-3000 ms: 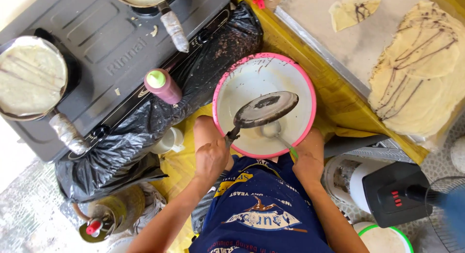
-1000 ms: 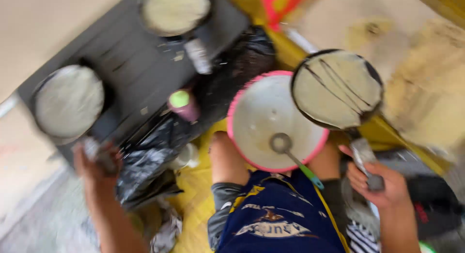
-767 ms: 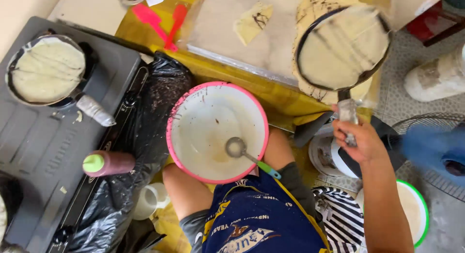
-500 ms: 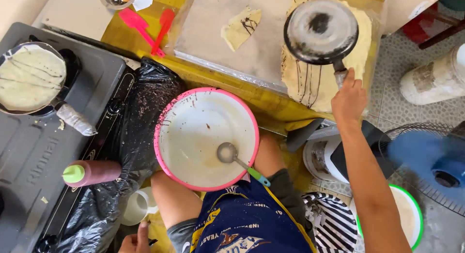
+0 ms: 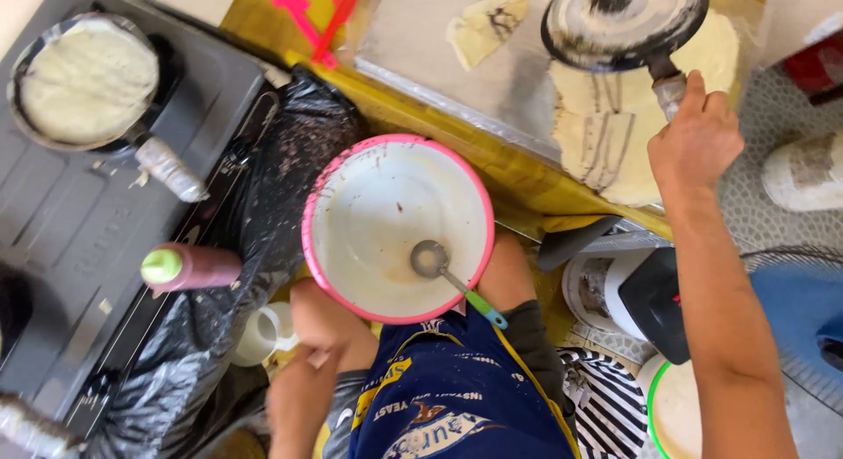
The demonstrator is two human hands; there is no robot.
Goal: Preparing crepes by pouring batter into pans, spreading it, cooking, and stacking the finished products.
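Pink-rimmed bowl (image 5: 397,226) w/ ladle (image 5: 432,260) btwn knees. R hand (image 5: 696,141) grips upturned pan (image 5: 623,15) handle, over crepe stack (image 5: 615,116); underside sooty. L hand state: can't tell.

Pan (image 5: 625,20) upside down over crepes (image 5: 615,116).
Right hand (image 5: 698,138) grips its handle; sooty round base faces up, just beyond the knuckles.

Squeeze bottle (image 5: 195,267), maroon body, green cap, lying on grey stove; black plastic bag (image 5: 290,160) beside pink-rimmed bowl.
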